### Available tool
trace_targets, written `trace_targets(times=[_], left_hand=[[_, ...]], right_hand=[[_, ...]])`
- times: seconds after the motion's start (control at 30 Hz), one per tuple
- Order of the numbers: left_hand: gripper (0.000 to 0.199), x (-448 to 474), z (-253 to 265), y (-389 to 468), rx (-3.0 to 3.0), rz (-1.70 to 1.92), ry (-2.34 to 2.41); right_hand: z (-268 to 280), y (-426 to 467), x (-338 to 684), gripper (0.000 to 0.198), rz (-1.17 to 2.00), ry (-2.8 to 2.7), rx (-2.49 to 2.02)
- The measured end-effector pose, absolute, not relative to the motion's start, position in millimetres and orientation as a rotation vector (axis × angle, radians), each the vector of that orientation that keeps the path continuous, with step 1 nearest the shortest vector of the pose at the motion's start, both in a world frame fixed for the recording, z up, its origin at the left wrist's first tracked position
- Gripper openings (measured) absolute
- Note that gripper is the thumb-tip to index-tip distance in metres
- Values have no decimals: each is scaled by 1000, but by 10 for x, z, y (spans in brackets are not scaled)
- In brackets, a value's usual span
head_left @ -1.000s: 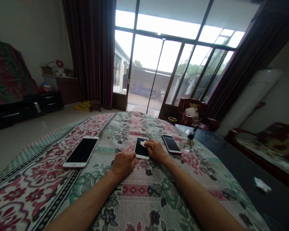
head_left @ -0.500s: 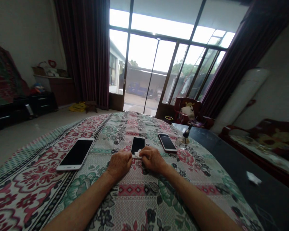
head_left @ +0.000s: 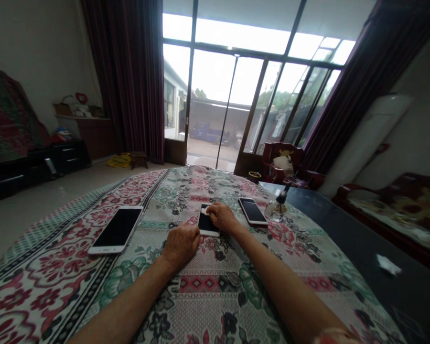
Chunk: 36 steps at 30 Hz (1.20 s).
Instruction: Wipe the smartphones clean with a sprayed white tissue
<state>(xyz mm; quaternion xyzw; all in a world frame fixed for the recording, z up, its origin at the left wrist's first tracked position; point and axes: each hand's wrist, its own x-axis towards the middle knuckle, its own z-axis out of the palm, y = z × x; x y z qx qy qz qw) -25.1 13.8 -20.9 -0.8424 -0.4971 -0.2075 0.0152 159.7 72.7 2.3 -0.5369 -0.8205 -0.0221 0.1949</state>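
Note:
A white-edged smartphone [head_left: 207, 226] lies screen up on the patterned tablecloth in front of me. My left hand [head_left: 181, 245] is closed at its lower left edge, the fingertips partly hidden. Over the upper part of the screen, my right hand [head_left: 223, 218] pinches a small white tissue [head_left: 204, 210] against the glass and covers the phone's right side. To the left rests a larger white phone [head_left: 116, 230] with a dark screen. Another white-framed phone [head_left: 252, 211] lies to the right, apart from both hands.
Beside the right phone stands a clear glass container [head_left: 274, 210] with a dark top. A crumpled white tissue [head_left: 388, 264] lies on the dark surface [head_left: 358, 239] at the right. Beyond the round table are a wooden chair [head_left: 281, 160] and glass doors.
My right hand has slid the tissue from the phone's bottom end up to the top of its screen. My left hand has stayed at the lower left edge.

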Motion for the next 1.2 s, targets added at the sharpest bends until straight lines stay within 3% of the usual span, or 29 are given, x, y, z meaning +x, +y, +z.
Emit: trace_targets(times=[0.47, 1.2], left_hand=[[20, -249, -210, 137, -2600, -645, -1565], [19, -270, -241, 154, -2611, -671, -1506]], right_hand=[[-3, 1040, 1462, 31, -83, -2239, -1636], [-80, 266, 1462, 25, 73, -2372, -1163]])
